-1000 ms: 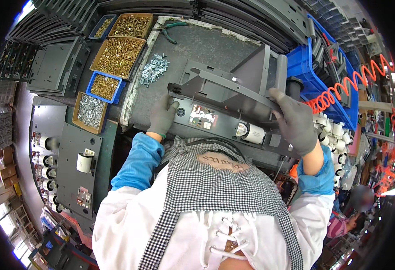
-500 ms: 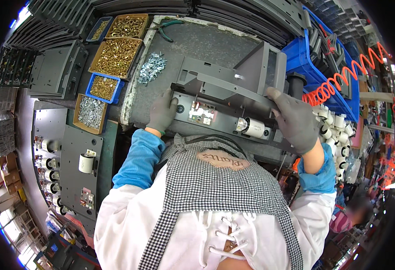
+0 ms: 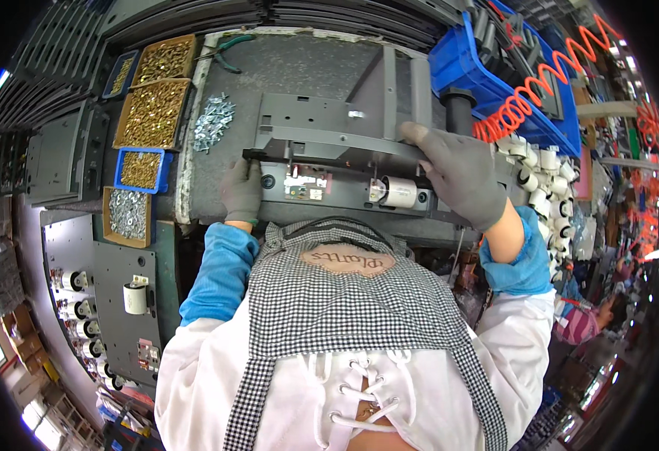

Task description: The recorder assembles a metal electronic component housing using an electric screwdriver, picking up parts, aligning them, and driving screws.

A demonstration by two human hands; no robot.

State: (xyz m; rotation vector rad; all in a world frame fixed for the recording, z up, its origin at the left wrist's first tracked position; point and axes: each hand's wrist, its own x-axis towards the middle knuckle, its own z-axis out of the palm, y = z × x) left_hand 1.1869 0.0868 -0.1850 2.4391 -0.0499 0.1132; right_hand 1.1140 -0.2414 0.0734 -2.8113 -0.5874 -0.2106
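Note:
A bent dark-grey sheet-metal frame (image 3: 311, 137) with an upright triangular side at its right end stands on the workbench. Along its near side lies a flat grey metal panel (image 3: 344, 201). Mounted on that panel are a small circuit board (image 3: 305, 185) and a white cylindrical capacitor (image 3: 400, 192). My left hand (image 3: 241, 194), in a grey glove, is closed around the left end where frame and panel meet. With thumb and fingers, my gloved right hand (image 3: 466, 179) grips the right end of the frame. Its fingertips on the far side are partly hidden.
Trays of brass-coloured screws (image 3: 153, 113) and a box of washers (image 3: 128, 214) line the left side. Loose silver screws (image 3: 214, 122) and green-handled pliers (image 3: 232, 54) lie on the bench. At right are a blue bin (image 3: 450, 56), a coiled orange hose (image 3: 521, 101) and several white capacitors (image 3: 547, 161).
The view has shifted, so the bench sits farther left in the picture. The metal frame now lies more level along the panel. Both hands keep their hold.

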